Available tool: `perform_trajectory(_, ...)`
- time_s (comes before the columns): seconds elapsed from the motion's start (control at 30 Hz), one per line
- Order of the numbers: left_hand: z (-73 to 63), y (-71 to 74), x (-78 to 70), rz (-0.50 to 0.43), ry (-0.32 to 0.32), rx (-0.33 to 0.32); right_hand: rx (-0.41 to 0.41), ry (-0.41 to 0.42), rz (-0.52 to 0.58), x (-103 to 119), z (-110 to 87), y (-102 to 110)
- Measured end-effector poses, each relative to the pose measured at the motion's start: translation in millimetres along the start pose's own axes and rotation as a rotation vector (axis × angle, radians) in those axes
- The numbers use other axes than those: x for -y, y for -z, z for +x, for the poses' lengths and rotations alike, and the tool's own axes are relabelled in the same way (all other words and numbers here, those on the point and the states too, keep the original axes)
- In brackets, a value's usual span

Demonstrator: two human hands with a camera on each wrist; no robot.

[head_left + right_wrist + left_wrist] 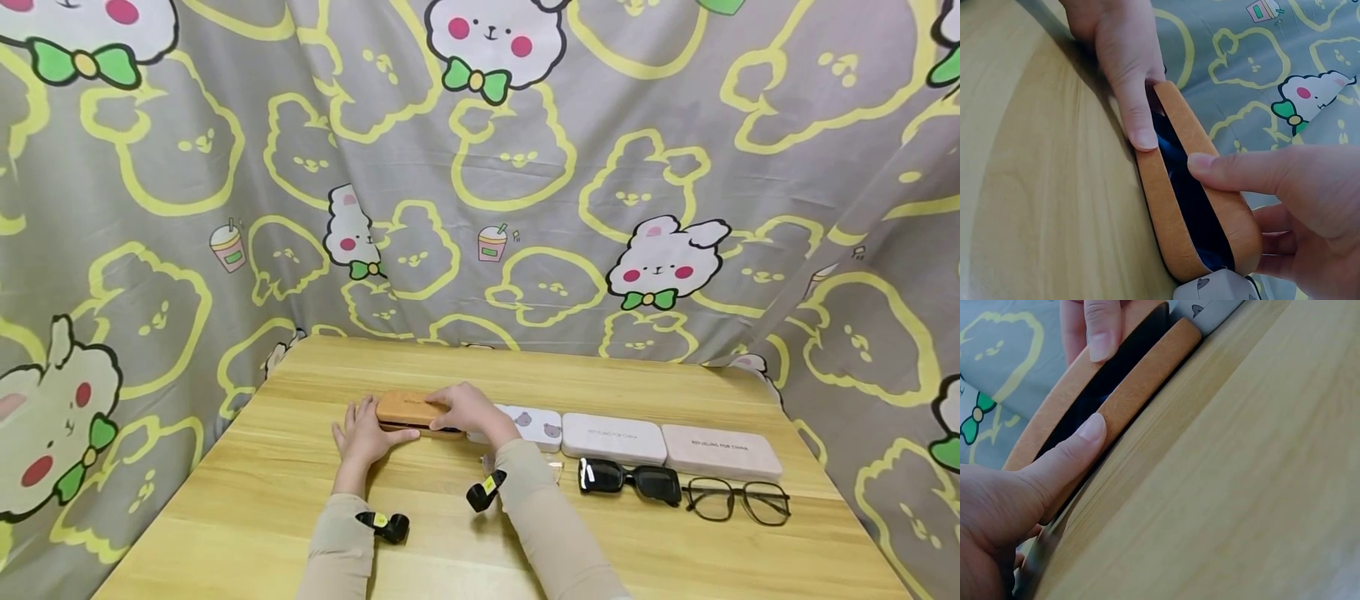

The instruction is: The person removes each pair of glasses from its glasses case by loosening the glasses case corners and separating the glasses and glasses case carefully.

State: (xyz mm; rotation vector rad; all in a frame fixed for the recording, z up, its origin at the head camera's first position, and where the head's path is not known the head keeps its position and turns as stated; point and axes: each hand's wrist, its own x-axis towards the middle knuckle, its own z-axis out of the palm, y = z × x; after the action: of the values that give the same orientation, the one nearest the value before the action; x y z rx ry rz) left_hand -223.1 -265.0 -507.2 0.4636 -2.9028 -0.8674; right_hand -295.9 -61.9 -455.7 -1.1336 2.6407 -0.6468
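Note:
An orange-brown glasses case (pixel 403 407) lies at the left end of a row of cases, its lid partly raised. Through the gap its dark inside (pixel 1188 200) shows, with a bluish sheen in it. My left hand (pixel 366 435) holds the case at its left end, the thumb (pixel 1088 434) pressed on the front edge of the lower half. From the right, my right hand (pixel 474 410) grips the lid (pixel 1225 209), thumb on its front edge and fingers behind it. In the head view my right hand covers the case's right end.
Right of it stand a white case with bear prints (pixel 536 427), a plain white case (pixel 613 439) and a pinkish case (pixel 722 451). In front lie thin-framed glasses (pixel 557 472) half behind my right arm, black sunglasses (pixel 630 481) and black-framed glasses (pixel 738 502). A patterned curtain (pixel 420 167) hangs behind the table.

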Motion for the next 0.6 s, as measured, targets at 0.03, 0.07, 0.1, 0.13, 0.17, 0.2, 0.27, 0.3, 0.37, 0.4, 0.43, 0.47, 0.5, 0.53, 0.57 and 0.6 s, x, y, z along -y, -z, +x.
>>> perform_trajectory(0.03,0.0,0.1,0.0,0.001,0.001,0.000,0.004,0.000,0.013,-0.2,0.1,0.9)
perform_trajectory(0.07,0.0,0.2,0.0,0.002,0.001,0.001,0.009,0.001,0.026,-0.5,0.3,1.7)
perform_trajectory(0.1,0.0,0.5,-0.3,0.004,0.001,0.001,0.010,-0.001,0.038,-0.7,0.5,2.5)
perform_trajectory(0.13,-0.1,0.7,-0.5,0.005,0.002,0.001,0.011,-0.001,0.048,-0.9,0.6,3.1)
perform_trajectory(0.17,-0.1,1.0,-0.7,0.003,0.003,0.002,0.011,-0.003,0.059,-1.1,0.8,3.9)
perform_trajectory(0.2,-0.3,1.2,-0.9,0.002,0.003,0.000,0.011,-0.004,0.069,-1.2,0.9,4.6)
perform_trajectory(0.27,-0.4,1.4,-1.0,0.002,0.003,0.000,0.012,-0.005,0.085,-1.8,1.2,5.6)
perform_trajectory(0.3,-0.4,1.3,-1.1,0.003,0.003,0.001,0.014,-0.007,0.089,-2.2,1.3,6.1)
perform_trajectory(0.37,-0.5,1.1,-1.1,0.003,0.004,0.001,0.022,-0.011,0.100,-2.9,1.3,6.9)
perform_trajectory(0.4,-0.7,0.9,-1.1,0.004,0.003,0.000,0.027,-0.013,0.104,-3.3,1.1,7.0)
perform_trajectory(0.43,-0.9,0.7,-1.1,0.005,0.004,0.000,0.031,-0.016,0.114,-3.6,1.0,7.3)
perform_trajectory(0.47,-1.0,0.4,-1.0,0.005,0.004,-0.001,0.035,-0.019,0.122,-3.8,0.6,7.6)
perform_trajectory(0.5,-1.2,0.2,-0.8,0.005,0.004,-0.002,0.038,-0.019,0.128,-4.1,0.5,7.9)
perform_trajectory(0.53,-1.8,0.0,-0.9,0.002,0.006,-0.003,0.039,-0.016,0.128,-4.5,0.5,7.9)
perform_trajectory(0.57,-2.1,-0.3,-0.6,0.001,0.005,-0.007,0.039,-0.012,0.124,-5.0,0.6,8.0)
perform_trajectory(0.6,-2.3,-0.5,-0.4,-0.001,0.007,-0.008,0.042,-0.010,0.126,-5.5,0.6,8.0)
